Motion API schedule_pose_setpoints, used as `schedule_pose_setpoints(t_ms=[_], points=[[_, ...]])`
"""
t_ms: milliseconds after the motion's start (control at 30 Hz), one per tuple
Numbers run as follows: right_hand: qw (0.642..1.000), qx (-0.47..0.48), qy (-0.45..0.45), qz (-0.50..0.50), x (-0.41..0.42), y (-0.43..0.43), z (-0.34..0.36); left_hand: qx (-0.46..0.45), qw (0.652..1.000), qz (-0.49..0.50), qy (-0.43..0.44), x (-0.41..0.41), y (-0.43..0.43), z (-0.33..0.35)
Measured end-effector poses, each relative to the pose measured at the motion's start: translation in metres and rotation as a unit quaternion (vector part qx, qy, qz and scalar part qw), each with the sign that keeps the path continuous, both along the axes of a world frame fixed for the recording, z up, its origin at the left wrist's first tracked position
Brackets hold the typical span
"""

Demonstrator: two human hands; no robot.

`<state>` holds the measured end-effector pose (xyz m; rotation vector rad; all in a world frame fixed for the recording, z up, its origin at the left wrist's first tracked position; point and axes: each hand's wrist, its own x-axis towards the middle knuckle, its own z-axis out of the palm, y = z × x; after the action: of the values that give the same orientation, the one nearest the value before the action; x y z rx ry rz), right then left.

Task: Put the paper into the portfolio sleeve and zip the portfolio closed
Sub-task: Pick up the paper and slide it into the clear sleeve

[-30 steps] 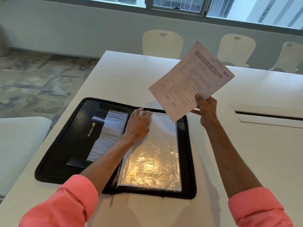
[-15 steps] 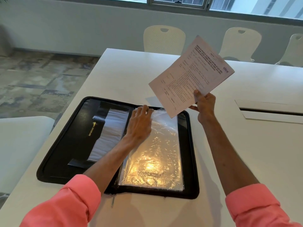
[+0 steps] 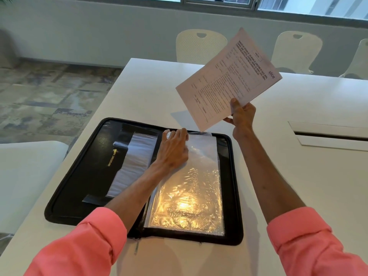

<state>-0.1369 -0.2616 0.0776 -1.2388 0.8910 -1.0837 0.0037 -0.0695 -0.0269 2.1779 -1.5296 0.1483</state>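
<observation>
The portfolio (image 3: 79,176) lies open on the bench (image 3: 149,86), near its front left corner. The sleeve (image 3: 199,176) lies on the portfolio's right half; a pocket (image 3: 137,156) sits on its left half, beside the spine. The left hand (image 3: 173,148) grips the sleeve's far left corner. The right hand (image 3: 242,116) holds the paper (image 3: 229,76) tilted in the air, above and behind the portfolio's far right corner. A slot (image 3: 328,135) lies in the bench to the right. Chairs (image 3: 201,46) stand behind the bench.

The paper (image 3: 229,80) reads "slice"; the portfolio (image 3: 95,166) reads "IMPORTANT PAPER".
</observation>
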Motion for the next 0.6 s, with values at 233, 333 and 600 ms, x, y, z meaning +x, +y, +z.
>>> schedule_pose_setpoints(t_ms=[233, 333, 600], points=[[1.000, -0.004, 0.010, -0.002, 0.022, 0.003, 0.000, -0.002, 1.000, -0.010, -0.004, 0.003, -0.003, -0.005], [0.999, -0.041, 0.018, 0.007, 0.027, 0.007, -0.001, 0.001, 1.000, -0.015, -0.006, 0.005, -0.006, -0.006], [0.996, -0.075, 0.043, 0.023, 0.028, 0.011, -0.011, 0.003, 1.000, -0.010, 0.007, 0.004, -0.008, -0.004]])
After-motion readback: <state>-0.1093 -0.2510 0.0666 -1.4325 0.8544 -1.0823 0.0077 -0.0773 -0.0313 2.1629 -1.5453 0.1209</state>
